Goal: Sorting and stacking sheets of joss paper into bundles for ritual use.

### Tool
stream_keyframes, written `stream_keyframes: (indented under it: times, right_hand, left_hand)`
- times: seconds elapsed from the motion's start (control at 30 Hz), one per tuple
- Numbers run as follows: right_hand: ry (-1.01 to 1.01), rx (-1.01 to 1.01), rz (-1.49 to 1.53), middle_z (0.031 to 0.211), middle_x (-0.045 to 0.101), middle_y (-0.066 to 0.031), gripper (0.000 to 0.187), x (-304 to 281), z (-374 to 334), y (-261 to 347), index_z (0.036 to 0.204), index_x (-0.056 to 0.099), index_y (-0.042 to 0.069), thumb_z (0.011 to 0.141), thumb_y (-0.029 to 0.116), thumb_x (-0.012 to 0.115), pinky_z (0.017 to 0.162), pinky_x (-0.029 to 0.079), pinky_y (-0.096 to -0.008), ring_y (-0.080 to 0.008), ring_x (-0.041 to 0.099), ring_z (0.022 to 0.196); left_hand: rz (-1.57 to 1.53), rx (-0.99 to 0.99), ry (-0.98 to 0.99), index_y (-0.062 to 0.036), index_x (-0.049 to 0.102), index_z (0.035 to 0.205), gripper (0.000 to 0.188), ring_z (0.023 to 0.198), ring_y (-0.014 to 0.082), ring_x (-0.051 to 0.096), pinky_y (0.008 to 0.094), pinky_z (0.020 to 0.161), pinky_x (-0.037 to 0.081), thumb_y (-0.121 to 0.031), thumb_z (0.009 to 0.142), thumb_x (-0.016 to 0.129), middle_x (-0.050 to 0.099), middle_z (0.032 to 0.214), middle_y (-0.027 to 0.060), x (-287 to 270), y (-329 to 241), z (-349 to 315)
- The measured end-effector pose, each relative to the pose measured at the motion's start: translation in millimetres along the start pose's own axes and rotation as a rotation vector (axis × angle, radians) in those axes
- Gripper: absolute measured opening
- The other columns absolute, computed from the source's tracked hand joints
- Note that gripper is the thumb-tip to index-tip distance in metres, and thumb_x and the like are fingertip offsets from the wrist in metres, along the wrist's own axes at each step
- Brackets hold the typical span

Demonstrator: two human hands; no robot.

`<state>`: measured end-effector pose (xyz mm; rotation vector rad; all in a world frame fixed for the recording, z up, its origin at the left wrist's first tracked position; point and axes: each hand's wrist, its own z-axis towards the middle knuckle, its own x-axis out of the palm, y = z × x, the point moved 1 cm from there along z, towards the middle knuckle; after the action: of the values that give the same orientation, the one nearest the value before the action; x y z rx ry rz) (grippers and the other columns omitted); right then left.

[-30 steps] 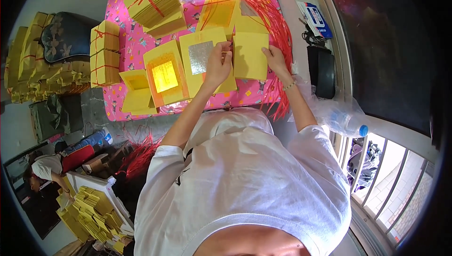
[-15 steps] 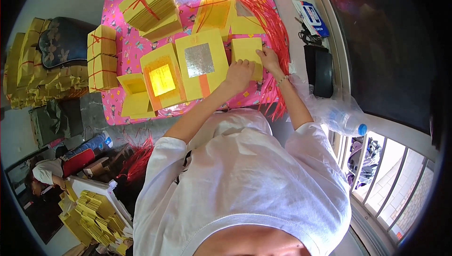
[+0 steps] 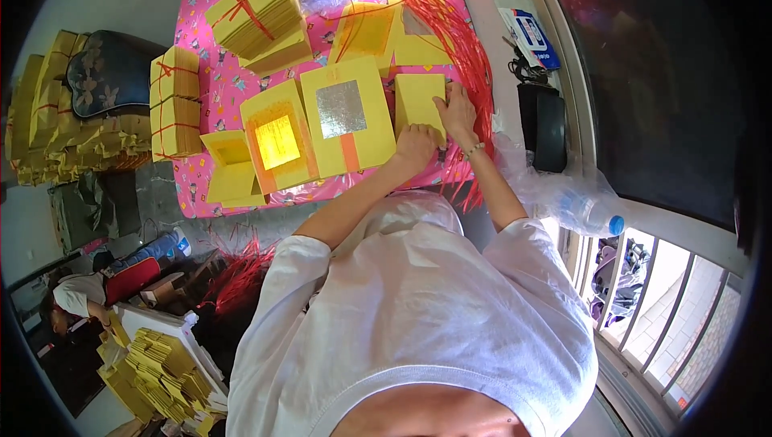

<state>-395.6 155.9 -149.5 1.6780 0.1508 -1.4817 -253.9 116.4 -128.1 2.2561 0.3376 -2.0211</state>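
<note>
At the right of the pink table, a stack of yellow paper [image 3: 419,98] lies with its top sheet blank. My left hand [image 3: 416,148] grips its near edge, fingers bent over the top. On the right edge of the same stack is my right hand [image 3: 458,115], its thumb on top and its fingers along the side. Just left of the stack lies a yellow pile with a silver square [image 3: 342,107] and an orange strip. Beside that, another yellow pile bears a shiny gold square [image 3: 277,141] framed in orange. Long red strands [image 3: 474,59] run down past my right hand.
Bundles tied with red string [image 3: 175,103] stand at the table's left, with a larger tied bundle [image 3: 253,15] behind. A folded yellow piece [image 3: 233,168] sits near the front. A plastic bottle [image 3: 591,213] lies by the window. At lower left, a person [image 3: 79,294] is near more yellow stacks [image 3: 165,369].
My right hand has shifted slightly down along the stack's right edge. My left hand has moved a little nearer, to the stack's near edge.
</note>
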Motion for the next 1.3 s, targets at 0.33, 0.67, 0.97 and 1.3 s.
stream_keyframes:
  times: [0.33, 0.67, 0.97, 1.3]
  right_hand:
    - [0.071, 0.041, 0.307, 0.098, 0.059, -0.0150, 0.042, -7, 3, -8, 0.103, 0.052, 0.002, 0.080, 0.032, 0.069, 0.076, 0.048, -0.0417, -0.0303, 0.060, 0.091]
    - [0.328, -0.314, 0.438, 0.099, 0.055, -0.0088, 0.035, -70, -25, 85, 0.103, 0.057, 0.007, 0.077, 0.023, 0.073, 0.078, 0.047, -0.0374, -0.0258, 0.057, 0.095]
    - [0.515, -0.860, 0.117, 0.097, 0.055, -0.0073, 0.039, -50, -62, 117, 0.101, 0.057, 0.009, 0.070, 0.024, 0.075, 0.077, 0.046, -0.0392, -0.0282, 0.055, 0.089]
    - [0.632, -0.812, 0.235, 0.083, 0.058, -0.0071, 0.016, -44, -54, 115, 0.079, 0.066, 0.006, 0.077, 0.022, 0.068, 0.073, 0.046, -0.0391, -0.0266, 0.056, 0.085]
  left_hand:
    - [-0.346, 0.012, -0.183, 0.0000, 0.057, 0.104, 0.036, 0.092, 0.0321, 0.058, 0.0389, 0.080, 0.047, -0.006, 0.069, 0.068, 0.058, 0.095, 0.0167, -57, 15, -31]
    - [-0.717, -0.279, -0.338, -0.0056, 0.058, 0.102, 0.033, 0.094, 0.0348, 0.054, 0.0413, 0.083, 0.045, -0.003, 0.071, 0.068, 0.056, 0.098, 0.0147, -87, 80, -134]
    - [-0.531, -0.303, -0.250, -0.0078, 0.057, 0.100, 0.041, 0.095, 0.0320, 0.051, 0.0401, 0.083, 0.044, -0.004, 0.064, 0.075, 0.055, 0.099, 0.0119, -68, 98, -152]
    - [-0.668, -0.250, -0.224, -0.0084, 0.062, 0.089, 0.027, 0.091, 0.0312, 0.053, 0.0400, 0.081, 0.046, -0.008, 0.065, 0.074, 0.057, 0.093, 0.0094, -65, 115, -156]
